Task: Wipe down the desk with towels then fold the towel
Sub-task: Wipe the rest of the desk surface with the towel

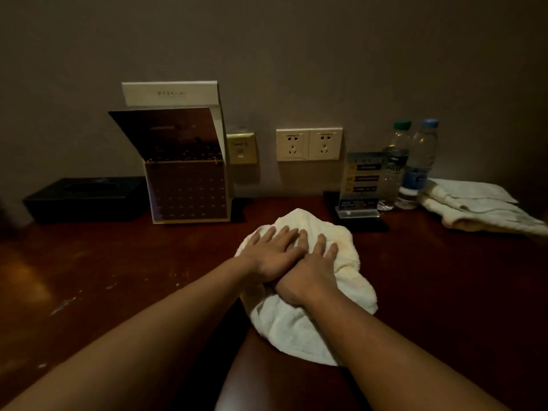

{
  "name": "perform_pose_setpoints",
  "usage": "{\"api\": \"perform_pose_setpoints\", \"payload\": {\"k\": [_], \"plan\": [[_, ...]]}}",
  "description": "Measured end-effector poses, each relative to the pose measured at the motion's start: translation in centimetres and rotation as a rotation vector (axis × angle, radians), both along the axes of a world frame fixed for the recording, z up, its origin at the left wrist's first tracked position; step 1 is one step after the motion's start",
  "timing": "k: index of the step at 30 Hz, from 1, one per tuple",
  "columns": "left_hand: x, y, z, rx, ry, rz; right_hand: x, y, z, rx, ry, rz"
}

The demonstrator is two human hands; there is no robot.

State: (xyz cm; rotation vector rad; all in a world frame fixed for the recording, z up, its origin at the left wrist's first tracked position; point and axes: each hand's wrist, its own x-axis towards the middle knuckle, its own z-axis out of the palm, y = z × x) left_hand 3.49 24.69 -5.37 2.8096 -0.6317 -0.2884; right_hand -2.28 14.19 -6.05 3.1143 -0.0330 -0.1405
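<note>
Forearms, both bare, enter from the lower edge and meet at the middle of the dark red-brown desk [118, 277]. On the left, the left hand [271, 256] lies palm down on a bunched white towel [296, 330], with its fingers straight, slightly spread and pressed flat into the cloth. Touching it on the right, the right hand [308, 271] lies flat in the same way with its fingers extended, and its inner edge is partly overlapped by the left hand. Neither hand curls round the fabric. The towel rests on the desk top at centre as a rumpled mound beneath and around both palms, with its near end reaching toward the desk's front edge. Along the back of the desk, from left to right: a black tissue box [83, 198] at the far left; just beside it a square patterned box [189, 191] with its lid raised against the wall [296, 54]; a small yellowish wall plate [241, 148]; a white double socket [309, 144]; an upright clear sign stand [360, 182] on a black tray [370, 225], whose print is too blurred to read; a green-capped bottle [393, 173] and, touching or nearly touching it, a blue-capped bottle [418, 170]; and at the far right a stack of folded pale towels [474, 206], lying well apart from the hands.
</note>
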Motion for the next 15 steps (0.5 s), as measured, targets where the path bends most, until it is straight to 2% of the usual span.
{"api": "perform_pose_setpoints", "payload": {"k": [7, 15], "plan": [[-7.6, 0.6, 0.1, 0.014, 0.034, -0.016, -7.1, 0.1, -0.5, 0.030, -0.015, 0.036], [-5.0, 0.3, 0.0, -0.025, 0.068, 0.060, -5.1, 0.4, -0.1, 0.065, -0.018, 0.023]]}}
